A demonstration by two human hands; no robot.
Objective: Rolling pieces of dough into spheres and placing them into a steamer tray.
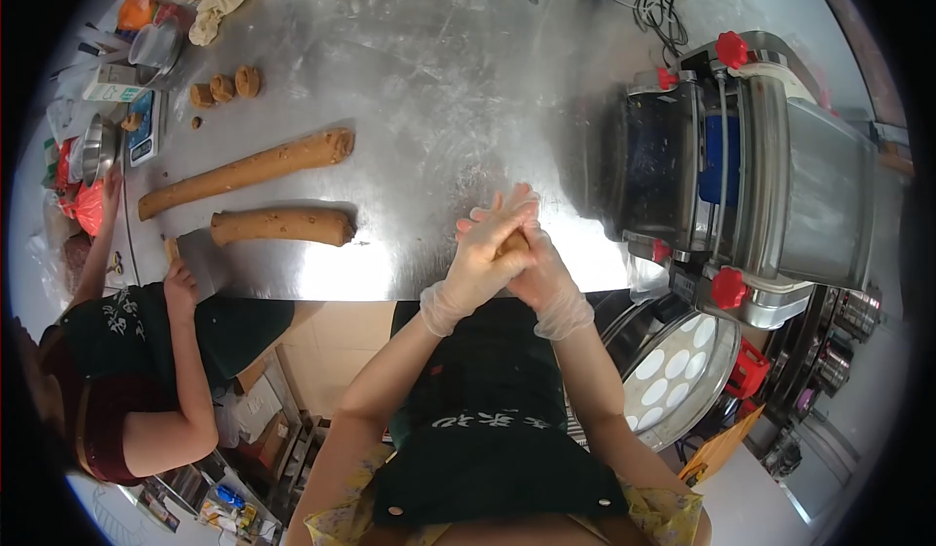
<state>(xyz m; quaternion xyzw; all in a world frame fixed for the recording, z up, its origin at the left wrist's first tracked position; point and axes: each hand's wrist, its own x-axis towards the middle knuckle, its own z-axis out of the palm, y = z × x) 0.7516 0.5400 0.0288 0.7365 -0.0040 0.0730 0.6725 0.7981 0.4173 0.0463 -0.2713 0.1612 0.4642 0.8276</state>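
Observation:
In clear plastic gloves, my left hand and my right hand are pressed together above the steel table's front edge. Between the palms a small piece of brown dough shows; the fingers cover most of it. To the left lie two thick brown dough logs, a longer one behind a shorter one. Beside the shorter log, a co-worker's hand grips a broad dough scraper. The co-worker's other hand reaches toward a digital scale with a dough lump on it.
Several cut dough pieces sit at the back left, near a cloth. A steel roller machine with red knobs stands on the right. Below it is a round tray with white discs. Cables lie at the back right.

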